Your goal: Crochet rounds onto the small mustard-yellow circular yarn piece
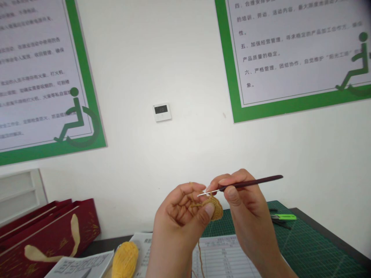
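My left hand [185,216] pinches a small piece of tan crochet work [216,210] between thumb and fingers. A strand of the same yarn [200,256] hangs below it, and another bit runs over the left fingers. My right hand [246,204] grips a crochet hook [252,182] with a dark red handle, held like a pen. The hook's silver tip points left and lies at the top edge of the crochet piece, where a loop of yarn seems to be around the shaft.
A yellow ball of yarn [125,260] and printed sheets [228,255] lie on the table. Dark red gift bags [58,235] stand at the left. A green cutting mat [307,239] carries a bright green cutter [285,217]. Behind is a white wall with a thermostat [162,112] and posters.
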A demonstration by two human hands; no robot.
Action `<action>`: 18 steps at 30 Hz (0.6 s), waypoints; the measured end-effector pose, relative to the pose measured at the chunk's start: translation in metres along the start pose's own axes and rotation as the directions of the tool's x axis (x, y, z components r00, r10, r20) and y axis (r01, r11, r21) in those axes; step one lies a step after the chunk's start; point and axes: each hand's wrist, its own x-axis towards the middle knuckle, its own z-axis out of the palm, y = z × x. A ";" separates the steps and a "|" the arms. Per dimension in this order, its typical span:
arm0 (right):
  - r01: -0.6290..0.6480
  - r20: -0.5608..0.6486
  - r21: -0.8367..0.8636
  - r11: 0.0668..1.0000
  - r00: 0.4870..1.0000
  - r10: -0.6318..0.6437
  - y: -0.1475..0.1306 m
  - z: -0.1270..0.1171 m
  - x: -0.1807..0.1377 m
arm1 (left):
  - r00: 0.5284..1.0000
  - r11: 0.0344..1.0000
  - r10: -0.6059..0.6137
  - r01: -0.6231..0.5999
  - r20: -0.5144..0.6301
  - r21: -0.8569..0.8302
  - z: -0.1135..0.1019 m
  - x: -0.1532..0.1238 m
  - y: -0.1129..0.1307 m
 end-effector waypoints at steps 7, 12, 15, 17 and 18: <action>-0.005 0.038 -0.007 1.000 0.999 0.005 -0.003 -0.010 0.005 | 0.998 0.998 0.057 -0.057 -0.015 -0.020 0.001 -0.001 -0.001; 0.063 0.087 -0.042 0.997 0.994 -0.060 -0.010 -0.014 0.007 | 0.990 0.991 0.136 -0.136 -0.028 0.010 0.006 -0.003 -0.002; 0.111 0.120 -0.088 0.990 0.988 -0.100 -0.016 -0.015 0.009 | 0.977 0.979 0.203 -0.200 -0.065 0.046 0.008 -0.003 -0.002; 0.138 0.138 -0.114 0.984 0.983 -0.121 -0.020 -0.016 0.009 | 0.970 0.972 0.230 -0.226 -0.073 0.059 0.009 -0.003 -0.002; 0.149 0.148 -0.123 0.981 0.980 -0.130 -0.021 -0.016 0.010 | 0.969 0.971 0.236 -0.232 -0.072 0.061 0.009 -0.003 -0.002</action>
